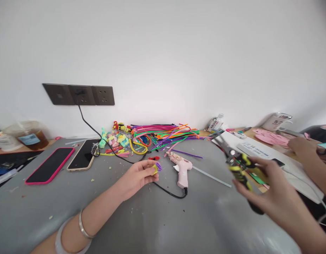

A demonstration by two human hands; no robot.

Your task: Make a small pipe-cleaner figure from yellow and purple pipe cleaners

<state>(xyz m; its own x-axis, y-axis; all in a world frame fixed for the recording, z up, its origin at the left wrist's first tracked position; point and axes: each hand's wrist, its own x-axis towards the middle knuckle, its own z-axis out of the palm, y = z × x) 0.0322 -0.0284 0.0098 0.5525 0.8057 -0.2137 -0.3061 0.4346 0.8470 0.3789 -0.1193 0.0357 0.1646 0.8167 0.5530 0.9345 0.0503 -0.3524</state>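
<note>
My left hand (138, 175) is closed in a pinch on a small yellow and purple pipe-cleaner piece (156, 168), held just above the grey table (163, 218). My right hand (269, 190) is wrapped round the yellow and black handles of a pair of pliers (238, 164), whose metal jaws point up and to the left. A pink glue gun (181, 169) lies on the table between my two hands, its black cord (168, 190) looping toward me.
A heap of coloured pipe cleaners (163, 134) and small fuzzy figures (118, 139) lies by the wall. Two phones (50, 169) (82, 158) rest at the left. Another person's hand (302, 146) is at the right, near white paper (258, 150), pink cut-outs (271, 137) and a mug (278, 121).
</note>
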